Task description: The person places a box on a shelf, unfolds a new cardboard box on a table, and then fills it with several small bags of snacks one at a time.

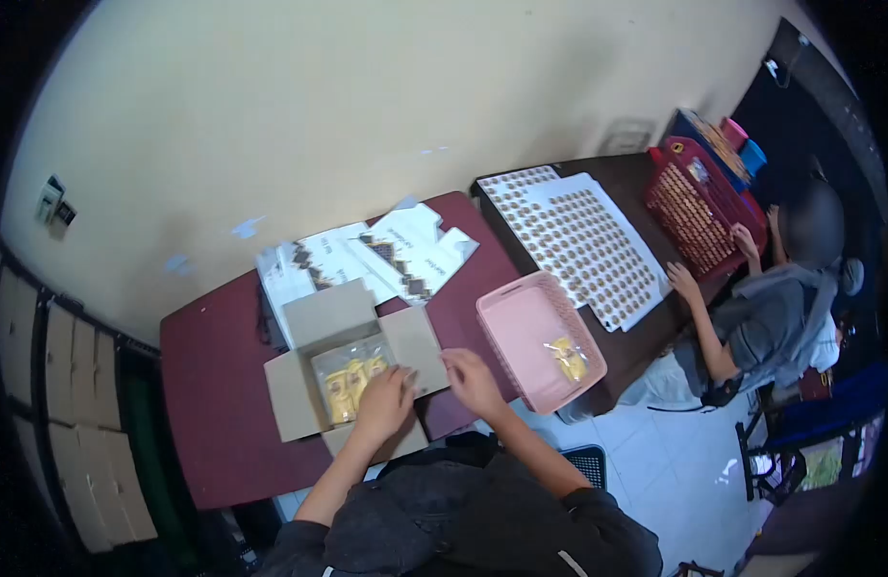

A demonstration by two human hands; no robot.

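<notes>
Clear-wrapped yellow packets (340,396) lie inside the cardboard box (295,396) on the maroon counter (213,404); they look light, slick and probably crushable, best held by a wrapper edge. The left hand (386,402) reaches over their right side, the right hand (474,381) is beside a flap (415,344); whether either grip holds anything cannot be told. A pink basket (513,337) stands rightward.

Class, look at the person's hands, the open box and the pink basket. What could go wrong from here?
1. The left hand is over the yellow packets in the open box; pressing hard might crease them.
2. The right flap sticks out beside the right hand, so a knock could shift the box.
3. The pink basket sits close to the near table edge; a bump might tip it.
</notes>
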